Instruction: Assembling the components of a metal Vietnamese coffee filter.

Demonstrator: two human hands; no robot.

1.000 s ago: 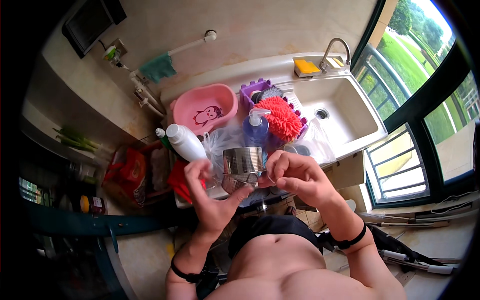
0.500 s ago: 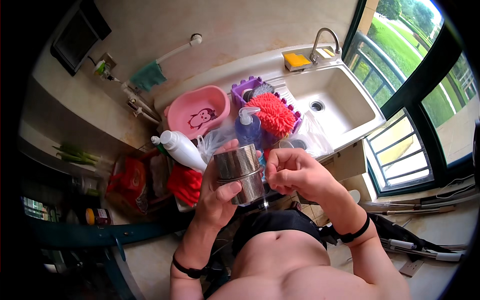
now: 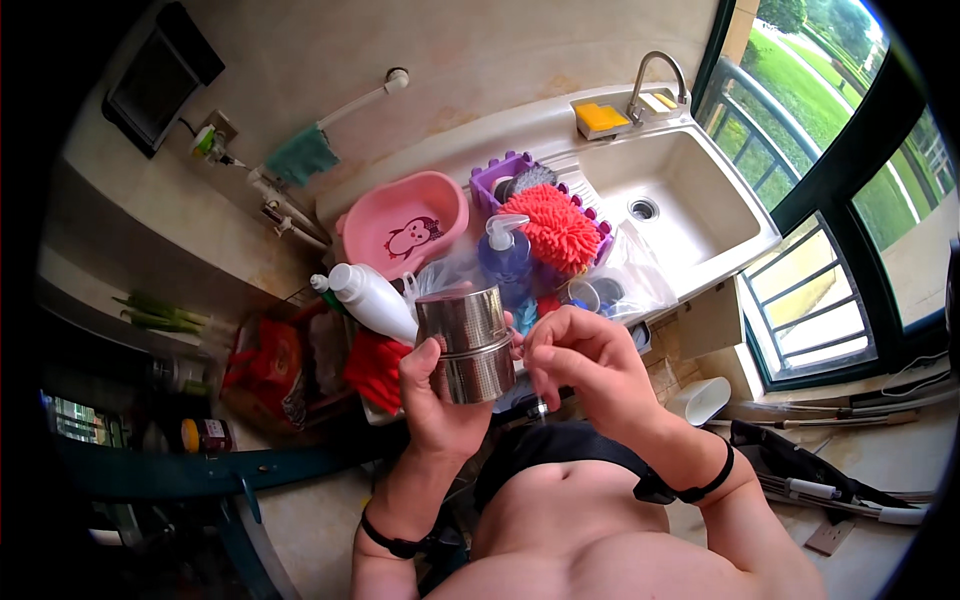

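In the head view, most of the left hand's (image 3: 443, 405) fingers are hidden behind a two-part perforated metal cylinder (image 3: 463, 345), and a fluffy red mitt (image 3: 548, 228) covers much of a purple basket (image 3: 492, 177). The dark lower left is hard to make out.

From the cylinder, a white bottle (image 3: 372, 300) lies near at ten o'clock, a pink basin (image 3: 400, 215) at eleven, a blue pump bottle (image 3: 505, 258) at one and the sink (image 3: 700, 205) at two.

The left hand grips the cylinder, thumb against its near side. At three o'clock, the right hand's (image 3: 585, 360) fingers are curled nearly together; whether they pinch anything, I cannot tell.
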